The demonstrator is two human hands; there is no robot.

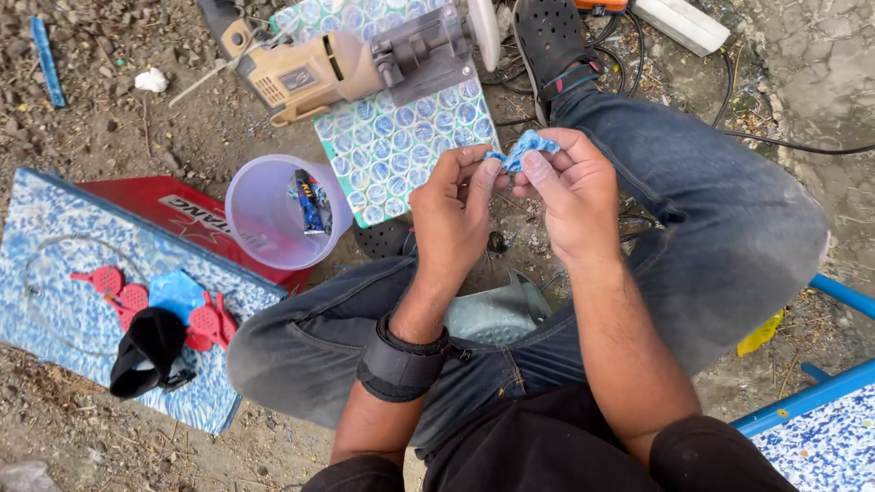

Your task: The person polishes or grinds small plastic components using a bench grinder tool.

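1. Far left: blue-and-white speckled board (55, 328) flat on the dirt. On it lie red round-headed plastic pieces (123, 296), a light blue piece (175, 293) and a black strap (146, 351).
2. Beside the board: red flat panel (182, 214), partly under the board's edge. A translucent plastic cup (273, 219) lies tipped on it, a small dark wrapper inside.
3. Top centre: tan power tool (319, 73) resting on a patterned sheet (401, 137).
4. Left hand (451, 219): black wrist band (401, 364) on the forearm; thumb and fingertips pinched on the left end of a small blue patterned scrap (524, 148).
5. Scrap held up between both hands, above the knees and just in front of the patterned sheet.
6. Right hand (574, 196): thumb and fingers closed on the scrap's right end.
7. Right: blue-jeaned leg (729, 237), black perforated shoe (551, 41), black cables (784, 141) on the ground, blue metal frame (820, 392).
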